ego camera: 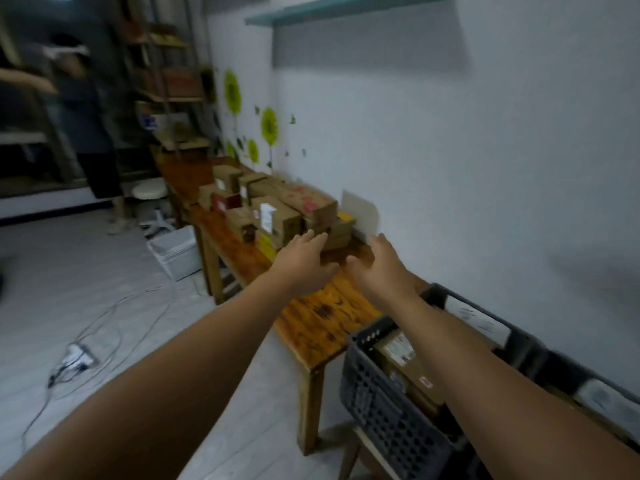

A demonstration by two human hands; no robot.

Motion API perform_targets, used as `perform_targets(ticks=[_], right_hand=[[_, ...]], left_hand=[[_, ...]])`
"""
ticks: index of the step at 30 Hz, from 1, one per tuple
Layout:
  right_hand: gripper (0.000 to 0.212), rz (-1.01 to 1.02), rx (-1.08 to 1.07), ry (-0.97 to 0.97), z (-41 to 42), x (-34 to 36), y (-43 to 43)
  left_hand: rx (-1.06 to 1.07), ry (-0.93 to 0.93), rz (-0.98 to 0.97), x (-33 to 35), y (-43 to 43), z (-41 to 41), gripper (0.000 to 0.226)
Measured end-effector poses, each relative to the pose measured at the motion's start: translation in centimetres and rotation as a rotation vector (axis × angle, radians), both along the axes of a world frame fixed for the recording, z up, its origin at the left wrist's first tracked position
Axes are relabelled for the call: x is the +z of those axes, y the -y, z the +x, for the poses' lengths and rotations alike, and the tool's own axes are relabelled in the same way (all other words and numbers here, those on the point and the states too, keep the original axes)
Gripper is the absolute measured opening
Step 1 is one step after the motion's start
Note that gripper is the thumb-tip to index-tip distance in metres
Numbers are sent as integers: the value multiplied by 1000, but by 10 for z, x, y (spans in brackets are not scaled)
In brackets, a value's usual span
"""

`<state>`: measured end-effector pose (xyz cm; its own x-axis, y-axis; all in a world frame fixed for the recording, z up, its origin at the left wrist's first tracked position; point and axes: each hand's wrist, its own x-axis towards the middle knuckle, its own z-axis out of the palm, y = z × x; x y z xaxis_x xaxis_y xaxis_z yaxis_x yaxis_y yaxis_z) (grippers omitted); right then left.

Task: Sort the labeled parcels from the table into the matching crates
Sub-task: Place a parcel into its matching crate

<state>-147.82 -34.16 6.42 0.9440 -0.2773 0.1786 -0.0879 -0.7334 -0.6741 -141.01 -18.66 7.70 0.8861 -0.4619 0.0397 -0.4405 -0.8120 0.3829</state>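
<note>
Together both hands (pixel 341 265) reach outstretched, fingers straight, toward the parcels (pixel 277 209).

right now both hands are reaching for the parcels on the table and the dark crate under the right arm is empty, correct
Not quite. The head view shows the dark crate holds a labeled parcel, so it is not empty. The rest stands: the left hand and right hand reach toward the parcel pile on the table.

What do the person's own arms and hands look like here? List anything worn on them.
The left hand and right hand are bare, without gloves. The left arm and right arm are uncovered as far as the picture reaches: no sleeve, watch or wristband shows. Blur hides finer detail such as rings.
</note>
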Motion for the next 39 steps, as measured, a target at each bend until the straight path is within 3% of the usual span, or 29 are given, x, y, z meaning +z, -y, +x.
perform_targets(ticks=[6,14,28,39], right_hand=[[75,4,127,8,81,0,-65],[76,22,203,88,226,-4,-101],[84,74,161,23,442,-3,-118],[77,32,25,20,610,0,-188]], left_hand=[[115,31,13,1,-69,54,77],[184,75,62,9,-108,190,75],[183,46,31,10,-129,409,74],[27,119,19,-1,-189,612,74]])
